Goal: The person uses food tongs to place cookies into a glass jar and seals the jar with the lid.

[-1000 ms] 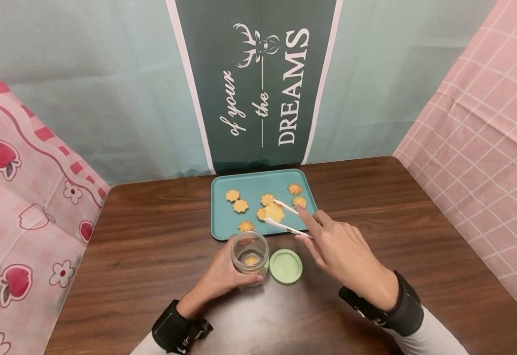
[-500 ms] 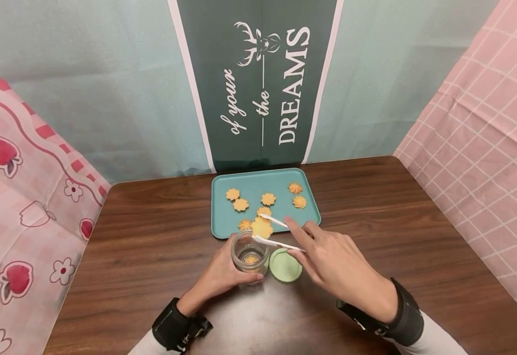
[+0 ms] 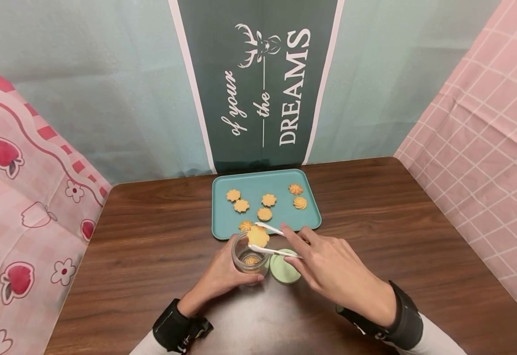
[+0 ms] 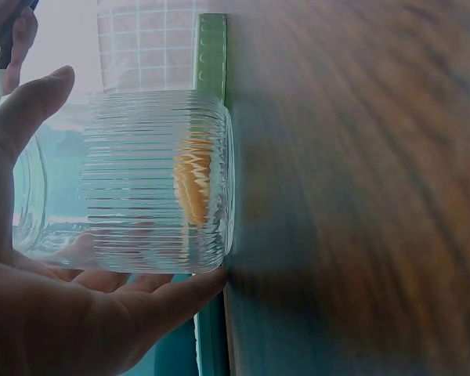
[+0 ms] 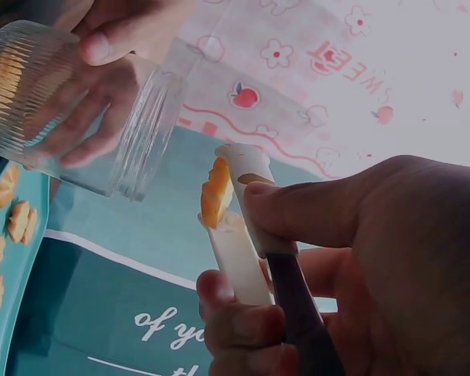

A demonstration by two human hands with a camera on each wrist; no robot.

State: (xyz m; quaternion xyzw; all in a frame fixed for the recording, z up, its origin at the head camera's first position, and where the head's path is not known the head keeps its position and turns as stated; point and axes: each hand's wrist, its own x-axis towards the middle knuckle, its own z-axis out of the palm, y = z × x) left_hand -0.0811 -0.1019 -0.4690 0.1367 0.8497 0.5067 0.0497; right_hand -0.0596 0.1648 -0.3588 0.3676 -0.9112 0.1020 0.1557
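My left hand [image 3: 224, 268] grips a ribbed glass jar [image 4: 153, 184] that stands upright on the table, with one swirled cookie [image 4: 193, 178] on its bottom. My right hand [image 3: 335, 259] holds white-tipped tongs [image 3: 273, 251] with a dark handle, seen in the right wrist view. Between the tong tips a flower-edged cookie [image 3: 258, 236] is pinched. In the head view it overlaps the jar's mouth; the right wrist view shows it raised clear of the rim. A pale green lid [image 3: 285, 268] lies on the table just right of the jar, partly behind the tongs.
Behind the jar lies a teal tray [image 3: 280, 177] with several loose cookies [image 3: 269, 199] on it. A dark wooden table [image 3: 152, 222] carries everything. Patterned cloths hang at the left, back and right.
My right hand has brought the tongs and the pinched cookie from the tray, toward me and leftward, to the jar's mouth. My left hand and the jar stay in place.
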